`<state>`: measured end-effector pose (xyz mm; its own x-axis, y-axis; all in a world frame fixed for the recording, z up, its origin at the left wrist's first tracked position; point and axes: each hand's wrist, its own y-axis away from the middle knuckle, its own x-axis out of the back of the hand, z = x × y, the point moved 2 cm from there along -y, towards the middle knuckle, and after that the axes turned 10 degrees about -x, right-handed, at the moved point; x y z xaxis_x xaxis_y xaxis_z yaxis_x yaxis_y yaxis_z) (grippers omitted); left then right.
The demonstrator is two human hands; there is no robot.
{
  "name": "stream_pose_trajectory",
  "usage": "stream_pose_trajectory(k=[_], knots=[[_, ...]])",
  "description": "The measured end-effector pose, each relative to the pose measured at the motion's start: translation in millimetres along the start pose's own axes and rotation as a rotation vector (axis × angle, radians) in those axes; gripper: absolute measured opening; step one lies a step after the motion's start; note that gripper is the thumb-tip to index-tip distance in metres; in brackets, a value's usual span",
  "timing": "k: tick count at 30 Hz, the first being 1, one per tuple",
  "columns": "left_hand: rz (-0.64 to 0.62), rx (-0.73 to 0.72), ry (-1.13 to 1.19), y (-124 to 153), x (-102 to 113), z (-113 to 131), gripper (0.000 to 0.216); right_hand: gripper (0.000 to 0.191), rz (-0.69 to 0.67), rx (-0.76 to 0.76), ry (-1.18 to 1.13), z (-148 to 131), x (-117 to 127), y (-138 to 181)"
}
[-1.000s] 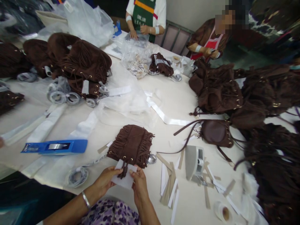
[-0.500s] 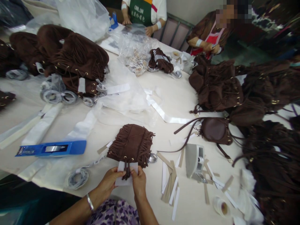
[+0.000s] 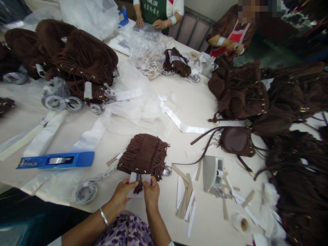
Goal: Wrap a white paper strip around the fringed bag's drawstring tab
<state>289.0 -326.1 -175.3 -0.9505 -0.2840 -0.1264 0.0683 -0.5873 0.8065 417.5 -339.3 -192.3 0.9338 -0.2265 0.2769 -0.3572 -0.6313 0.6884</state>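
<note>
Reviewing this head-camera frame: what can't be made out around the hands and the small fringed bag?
- Tassel: its lower end is hidden between the left hand and right hand.
- White sheet: mostly covered by both hands; its full shape is unclear.
- Fringed bag: the opening and inside are not shown.
- Blue box: the print is too small to read.
- Bag pile: cut off by the right edge.

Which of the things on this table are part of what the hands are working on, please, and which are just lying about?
In hand:
- left hand and right hand, pinching the white paper
- dark tassel lying on that paper
- small fringed brown bag

Lying about:
- blue box
- tape dispenser
- paper strips
- tape roll
- piles of brown bags
- plastic sheeting
</note>
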Motion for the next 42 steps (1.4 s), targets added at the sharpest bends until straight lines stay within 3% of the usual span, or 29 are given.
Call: stream_pose_trajectory(k=[8,29,42], knots=[[0.0,-0.016,0.025,-8,2,-9,0.036,0.013,0.018,0.002,0.003,-3,-1,-1],[0.045,-0.072,0.083,-16,-7,-2,0.031,0.02,0.111,-0.025,-0.068,-3,-4,-12],[0.14,-0.225,-0.055,-16,-7,-1,0.026,0.018,0.136,-0.027,-0.044,-6,-7,-8]])
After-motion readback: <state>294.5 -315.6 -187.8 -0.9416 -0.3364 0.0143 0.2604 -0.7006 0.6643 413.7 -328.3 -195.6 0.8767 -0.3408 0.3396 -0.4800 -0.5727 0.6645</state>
